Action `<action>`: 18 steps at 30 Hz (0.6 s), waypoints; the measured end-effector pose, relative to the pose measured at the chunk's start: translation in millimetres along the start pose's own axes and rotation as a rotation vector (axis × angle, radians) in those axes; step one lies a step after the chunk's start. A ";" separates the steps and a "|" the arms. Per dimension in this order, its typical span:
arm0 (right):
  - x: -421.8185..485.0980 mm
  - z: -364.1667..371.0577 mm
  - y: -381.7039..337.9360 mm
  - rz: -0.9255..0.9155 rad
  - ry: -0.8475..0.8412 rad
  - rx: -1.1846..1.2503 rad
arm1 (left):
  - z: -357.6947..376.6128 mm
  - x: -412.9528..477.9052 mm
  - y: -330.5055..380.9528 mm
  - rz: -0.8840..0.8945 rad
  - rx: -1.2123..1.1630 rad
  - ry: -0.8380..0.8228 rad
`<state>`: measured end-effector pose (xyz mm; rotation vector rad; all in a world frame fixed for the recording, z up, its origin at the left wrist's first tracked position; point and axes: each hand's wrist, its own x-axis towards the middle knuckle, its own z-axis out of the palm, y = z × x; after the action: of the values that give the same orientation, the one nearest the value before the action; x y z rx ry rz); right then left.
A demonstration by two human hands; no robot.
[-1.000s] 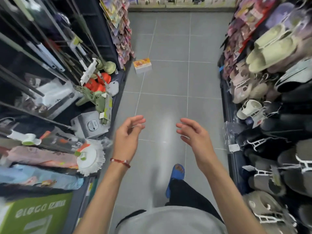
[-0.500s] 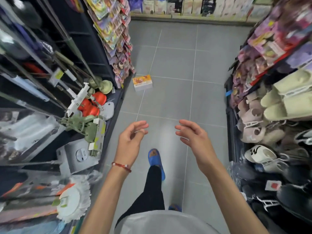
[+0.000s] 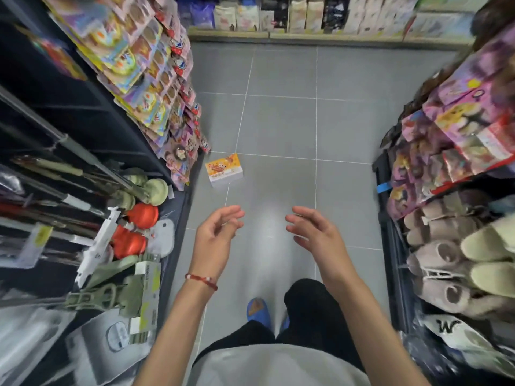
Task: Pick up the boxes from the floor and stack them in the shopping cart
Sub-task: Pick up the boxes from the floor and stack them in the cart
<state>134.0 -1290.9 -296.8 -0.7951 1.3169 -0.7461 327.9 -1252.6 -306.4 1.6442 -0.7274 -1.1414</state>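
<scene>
I'm looking down a narrow shop aisle with a grey tiled floor [image 3: 278,121], shelving close on both sides and a shelf of packets [image 3: 306,15] across the far end. Both hands are raised in front of the body above the floor, palms turned toward each other with a gap between them. The left grip [image 3: 214,238] is wide and holds nothing, its fingers loosely curved and the thumb apart from the forefinger; a red string bracelet [image 3: 202,280] sits on that wrist. The right grip [image 3: 315,235] is wide and empty too, fingers spread and slightly bent. Below the hands I can see black trousers [image 3: 312,307], a blue shoe [image 3: 258,309] planted on the tiles and a grey shirt [image 3: 273,366] at the bottom edge. The box [image 3: 224,169] lies on the floor ahead of the hands, a little to the left of the left grip and well apart from it, near the foot of the left shelving; its top is orange and yellow with a printed picture, its sides white. Beside it on the left hang rows of colourful card packs [image 3: 156,79], and nearer me long-handled cleaning tools with orange-red heads [image 3: 142,215]. On the right, pink and purple packets [image 3: 459,129] hang above stacked slippers [image 3: 451,254] in beige and pale green
</scene>
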 end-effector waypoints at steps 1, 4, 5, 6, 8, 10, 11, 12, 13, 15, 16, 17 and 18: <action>19.2 2.0 -9.3 0.006 -0.001 0.004 | 4.8 18.9 5.0 -0.014 0.003 0.005; 83.1 7.3 -37.2 0.015 -0.028 -0.010 | 23.2 77.5 20.2 -0.031 0.004 0.017; 105.9 8.1 -46.5 0.018 -0.047 -0.018 | 29.6 97.2 25.1 -0.035 0.001 0.031; 129.0 9.0 -57.0 0.022 -0.065 -0.028 | 36.2 117.3 30.5 -0.040 -0.009 0.054; 171.7 9.9 -81.5 0.029 -0.102 -0.064 | 49.8 152.4 44.2 -0.052 -0.035 0.107; 209.6 8.7 -107.1 0.042 -0.125 -0.095 | 63.3 183.4 57.8 -0.077 -0.051 0.151; 226.6 8.4 -120.4 0.046 -0.139 -0.110 | 69.1 197.3 64.2 -0.090 -0.062 0.176; 243.2 9.0 -133.2 0.046 -0.156 -0.126 | 74.3 210.3 70.9 -0.096 -0.075 0.196; 259.8 10.1 -144.8 0.045 -0.172 -0.140 | 79.5 223.5 77.7 -0.094 -0.087 0.210; 291.2 13.7 -164.9 0.064 -0.188 -0.167 | 86.5 249.9 87.9 -0.102 -0.098 0.238; 304.5 17.1 -172.8 0.074 -0.199 -0.181 | 88.1 261.2 91.8 -0.113 -0.101 0.253; 316.9 21.0 -178.8 0.078 -0.212 -0.190 | 88.9 271.6 95.6 -0.116 -0.105 0.265; 329.5 25.5 -183.6 0.081 -0.226 -0.197 | 89.2 283.3 98.3 -0.118 -0.110 0.273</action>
<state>190.4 -1664.2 -315.2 -0.9488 1.2210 -0.4521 358.8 -1563.6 -319.9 1.7233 -0.3913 -0.9933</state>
